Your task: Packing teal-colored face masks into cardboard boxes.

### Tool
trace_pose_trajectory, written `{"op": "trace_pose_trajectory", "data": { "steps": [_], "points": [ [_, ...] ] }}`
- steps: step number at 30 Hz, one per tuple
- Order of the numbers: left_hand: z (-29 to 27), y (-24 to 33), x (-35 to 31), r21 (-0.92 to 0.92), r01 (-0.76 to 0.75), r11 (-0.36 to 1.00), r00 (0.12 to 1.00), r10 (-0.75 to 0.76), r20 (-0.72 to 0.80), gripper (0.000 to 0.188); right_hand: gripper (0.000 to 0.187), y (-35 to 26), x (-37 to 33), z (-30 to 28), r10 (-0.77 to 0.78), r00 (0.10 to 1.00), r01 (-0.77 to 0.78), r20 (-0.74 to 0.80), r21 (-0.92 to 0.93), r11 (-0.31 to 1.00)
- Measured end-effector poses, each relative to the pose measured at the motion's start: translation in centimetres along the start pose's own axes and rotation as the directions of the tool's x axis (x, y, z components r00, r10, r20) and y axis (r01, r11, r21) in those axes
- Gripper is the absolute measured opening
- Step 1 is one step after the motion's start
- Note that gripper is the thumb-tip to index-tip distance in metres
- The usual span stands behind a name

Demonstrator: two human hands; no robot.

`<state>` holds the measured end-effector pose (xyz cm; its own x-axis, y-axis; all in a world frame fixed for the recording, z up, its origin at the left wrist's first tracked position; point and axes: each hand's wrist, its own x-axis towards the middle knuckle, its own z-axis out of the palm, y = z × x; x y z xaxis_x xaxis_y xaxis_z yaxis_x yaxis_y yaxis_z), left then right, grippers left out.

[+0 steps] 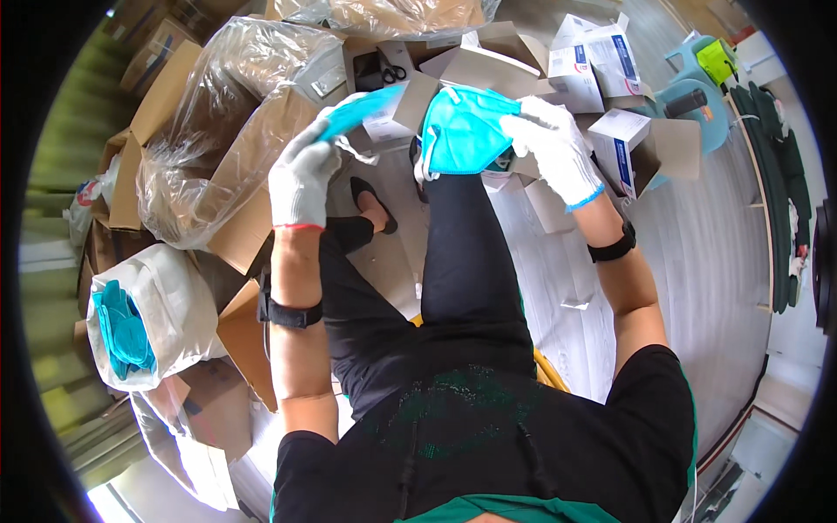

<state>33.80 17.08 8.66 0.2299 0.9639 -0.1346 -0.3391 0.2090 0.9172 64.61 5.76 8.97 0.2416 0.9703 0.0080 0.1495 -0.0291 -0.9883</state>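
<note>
Both my hands wear white knitted gloves. My left hand (307,166) is closed on a turquoise face mask (362,112), seen nearly edge-on and smeared by motion, with a white strap dangling under it. My right hand (549,139) pinches the right edge of a second turquoise face mask (466,131), whose broad face shows above my knee. White straps hang at this mask's left side. The two masks are apart, a small gap between them. Part of my right fingers is hidden behind the glove's back.
A large carton lined with clear plastic (209,131) stands at left. Below it, a white sack (179,305) holds several turquoise masks. Small white boxes (619,144) lie at right, near a blue stool (711,113). Scissors (394,75) rest in an open box beyond my hands.
</note>
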Motion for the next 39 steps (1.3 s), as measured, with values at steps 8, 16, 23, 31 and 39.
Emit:
{"op": "trace_pose_trajectory", "data": {
  "steps": [8, 16, 23, 31, 39],
  "points": [
    [-0.8, -0.2, -0.3, 0.409, -0.155, 0.899, 0.917, 0.285, -0.278, 0.026, 0.023, 0.5, -0.2, -0.1, -0.168, 0.972, 0.161, -0.165, -0.052, 0.986],
    [-2.7, -1.1, 0.2, 0.025, -0.049, 0.998, 0.973, 0.054, -0.225, 0.026, 0.021, 0.2, 0.1, 1.2, -0.422, 0.895, 0.314, -0.145, -0.469, 0.826],
    [-2.0, -1.8, 0.0, 0.160, -0.070, 0.985, 0.964, 0.107, -0.241, 0.022, 0.022, -2.3, -0.2, 1.7, -0.364, 0.928, 0.357, 0.077, -0.455, 0.816],
    [2.5, -1.8, -1.8, 0.494, -0.237, 0.837, 0.970, 0.178, 0.164, 0.021, 0.020, -5.7, 2.0, 7.6, -0.731, 0.493, 0.843, 0.472, -0.465, 0.268],
    [3.8, -3.4, -4.0, 0.078, 0.282, 0.956, 0.941, -0.291, 0.171, 0.030, 0.024, -4.4, 4.1, 9.0, -0.518, 0.735, 0.675, 0.437, -0.402, 0.619]
  ]
}}
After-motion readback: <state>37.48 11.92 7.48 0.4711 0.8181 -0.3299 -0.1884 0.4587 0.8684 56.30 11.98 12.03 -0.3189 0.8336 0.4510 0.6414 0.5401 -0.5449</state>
